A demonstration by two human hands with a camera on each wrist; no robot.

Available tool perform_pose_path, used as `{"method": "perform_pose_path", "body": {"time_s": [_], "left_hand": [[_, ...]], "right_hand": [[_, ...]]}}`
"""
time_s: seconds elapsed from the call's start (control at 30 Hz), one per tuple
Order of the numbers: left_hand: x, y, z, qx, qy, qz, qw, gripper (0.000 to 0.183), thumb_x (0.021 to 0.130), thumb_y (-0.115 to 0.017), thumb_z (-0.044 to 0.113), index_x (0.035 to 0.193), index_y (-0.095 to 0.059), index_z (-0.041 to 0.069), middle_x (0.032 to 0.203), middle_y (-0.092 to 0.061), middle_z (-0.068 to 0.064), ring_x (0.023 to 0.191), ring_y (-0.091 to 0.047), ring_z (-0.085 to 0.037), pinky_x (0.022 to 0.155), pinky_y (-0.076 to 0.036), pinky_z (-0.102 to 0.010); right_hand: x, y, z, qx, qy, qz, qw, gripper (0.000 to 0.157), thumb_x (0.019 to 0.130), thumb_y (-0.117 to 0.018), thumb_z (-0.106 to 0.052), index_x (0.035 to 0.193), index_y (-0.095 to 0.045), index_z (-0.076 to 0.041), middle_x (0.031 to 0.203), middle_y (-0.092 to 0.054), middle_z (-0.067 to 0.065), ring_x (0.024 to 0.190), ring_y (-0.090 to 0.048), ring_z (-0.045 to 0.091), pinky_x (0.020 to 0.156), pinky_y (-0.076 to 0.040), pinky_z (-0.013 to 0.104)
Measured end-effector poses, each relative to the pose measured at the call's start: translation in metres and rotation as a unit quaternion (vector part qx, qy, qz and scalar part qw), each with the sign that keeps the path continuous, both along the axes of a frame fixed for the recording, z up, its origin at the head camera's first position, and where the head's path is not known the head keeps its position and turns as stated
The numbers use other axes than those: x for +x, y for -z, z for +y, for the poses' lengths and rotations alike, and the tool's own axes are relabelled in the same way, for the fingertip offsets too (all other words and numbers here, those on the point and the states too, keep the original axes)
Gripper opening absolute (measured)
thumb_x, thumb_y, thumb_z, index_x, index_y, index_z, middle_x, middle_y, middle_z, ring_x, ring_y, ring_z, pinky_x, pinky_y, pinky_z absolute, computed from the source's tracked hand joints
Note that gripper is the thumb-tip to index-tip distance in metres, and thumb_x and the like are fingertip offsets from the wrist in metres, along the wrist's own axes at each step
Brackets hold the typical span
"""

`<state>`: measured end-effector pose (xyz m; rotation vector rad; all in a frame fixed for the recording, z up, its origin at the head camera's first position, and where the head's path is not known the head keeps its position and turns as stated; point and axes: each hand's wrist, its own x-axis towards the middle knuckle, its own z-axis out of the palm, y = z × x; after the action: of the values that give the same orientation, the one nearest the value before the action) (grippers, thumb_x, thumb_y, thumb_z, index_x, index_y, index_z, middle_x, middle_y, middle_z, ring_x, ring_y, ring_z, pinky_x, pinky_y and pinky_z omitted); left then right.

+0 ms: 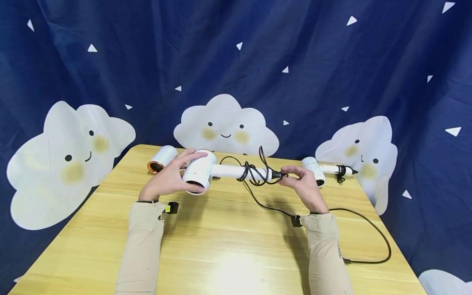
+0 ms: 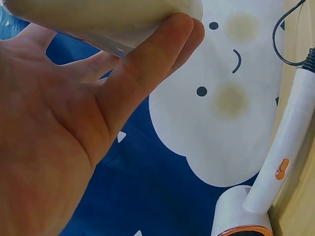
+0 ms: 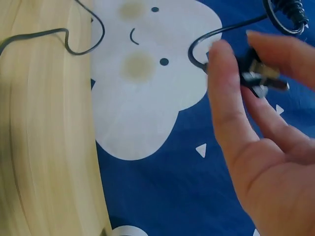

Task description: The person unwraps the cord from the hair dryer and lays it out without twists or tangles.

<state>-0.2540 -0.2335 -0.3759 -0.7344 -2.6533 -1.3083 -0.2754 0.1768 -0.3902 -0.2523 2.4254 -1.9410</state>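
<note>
A white hair dryer (image 1: 200,174) is held above the table, its handle pointing right and its black cord (image 1: 254,174) looped around the handle. My left hand (image 1: 167,178) grips the barrel, fingers over the top and thumb beneath the lower opening. At the handle's end, my right hand (image 1: 304,184) pinches the cord's plug (image 3: 258,76) between thumb and fingers, and its metal prongs show in the right wrist view. Part of the barrel (image 2: 113,19) fills the top of the left wrist view.
Behind my left hand lies another white hair dryer (image 1: 164,157) with a copper rim; its loose cord (image 1: 267,208) trails right under my right arm. A third hair dryer (image 1: 313,169), cord bundled, rests at the back right of the wooden table (image 1: 221,241). A blue curtain (image 1: 236,65) hangs behind.
</note>
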Motion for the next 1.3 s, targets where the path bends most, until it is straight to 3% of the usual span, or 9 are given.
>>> {"method": "perform_pose_path", "body": {"time_s": [0.13, 0.2, 0.37, 0.57, 0.73, 0.93, 1.3], "left_hand": [[-0.001, 0.0, 0.0, -0.002, 0.003, 0.0, 1.0, 0.097, 0.058, -0.094, 0.046, 0.142, -0.045, 0.045, 0.16, -0.028, -0.002, 0.128, -0.048, -0.025, 0.1, -0.042, -0.047], [-0.001, 0.001, 0.0, -0.004, 0.003, 0.003, 1.0, 0.096, 0.059, -0.093, 0.046, 0.142, -0.045, 0.045, 0.159, -0.028, -0.001, 0.128, -0.047, -0.024, 0.1, -0.042, -0.047], [-0.001, 0.003, 0.002, 0.002, 0.004, -0.002, 1.0, 0.094, 0.059, -0.093, 0.046, 0.14, -0.046, 0.046, 0.159, -0.027, 0.003, 0.132, -0.045, -0.023, 0.101, -0.041, -0.046], [-0.001, 0.002, 0.004, -0.008, 0.0, -0.002, 1.0, 0.095, 0.058, -0.092, 0.05, 0.14, -0.046, 0.047, 0.161, -0.026, 0.002, 0.134, -0.044, -0.026, 0.1, -0.04, -0.046], [0.0, 0.001, 0.005, -0.011, 0.004, -0.005, 0.9999, 0.095, 0.058, -0.093, 0.049, 0.141, -0.045, 0.048, 0.161, -0.025, 0.0, 0.132, -0.046, -0.027, 0.097, -0.043, -0.044], [-0.001, 0.001, 0.005, -0.013, 0.004, -0.006, 0.9999, 0.095, 0.059, -0.093, 0.048, 0.141, -0.045, 0.047, 0.161, -0.025, -0.001, 0.127, -0.05, -0.026, 0.095, -0.044, -0.043], [-0.001, 0.001, 0.006, -0.007, 0.006, -0.011, 0.9999, 0.095, 0.058, -0.093, 0.048, 0.141, -0.046, 0.046, 0.161, -0.025, 0.0, 0.127, -0.05, -0.025, 0.095, -0.044, -0.045]], "right_hand": [[-0.001, -0.001, -0.002, -0.063, 0.042, 0.023, 0.997, 0.035, 0.086, -0.075, -0.009, 0.116, -0.065, 0.003, 0.112, -0.067, 0.001, 0.09, -0.07, 0.007, 0.085, -0.056, 0.023], [-0.001, -0.002, -0.003, -0.119, 0.049, 0.031, 0.991, 0.029, 0.086, -0.075, -0.007, 0.112, -0.067, 0.004, 0.108, -0.068, 0.002, 0.088, -0.071, 0.009, 0.085, -0.057, 0.025], [0.0, -0.004, -0.008, -0.253, 0.031, 0.04, 0.966, 0.029, 0.086, -0.07, 0.005, 0.112, -0.061, 0.014, 0.096, -0.072, 0.005, 0.083, -0.074, 0.015, 0.087, -0.057, 0.029], [0.003, -0.008, -0.01, -0.334, 0.017, 0.043, 0.941, 0.03, 0.087, -0.067, 0.009, 0.116, -0.062, 0.013, 0.09, -0.074, 0.008, 0.084, -0.075, 0.019, 0.087, -0.057, 0.032], [0.004, -0.013, -0.012, -0.349, 0.034, 0.048, 0.935, 0.025, 0.086, -0.068, 0.007, 0.111, -0.067, 0.005, 0.087, -0.072, 0.007, 0.08, -0.075, 0.019, 0.081, -0.059, 0.029], [0.007, -0.019, -0.016, -0.349, 0.053, 0.046, 0.934, 0.031, 0.086, -0.07, 0.003, 0.117, -0.065, 0.005, 0.086, -0.072, 0.006, 0.071, -0.073, 0.018, 0.071, -0.059, 0.025], [0.019, -0.033, -0.022, -0.362, 0.034, 0.07, 0.929, 0.034, 0.086, -0.07, 0.005, 0.12, -0.064, 0.005, 0.092, -0.076, 0.008, 0.069, -0.073, 0.018, 0.067, -0.059, 0.024]]}}
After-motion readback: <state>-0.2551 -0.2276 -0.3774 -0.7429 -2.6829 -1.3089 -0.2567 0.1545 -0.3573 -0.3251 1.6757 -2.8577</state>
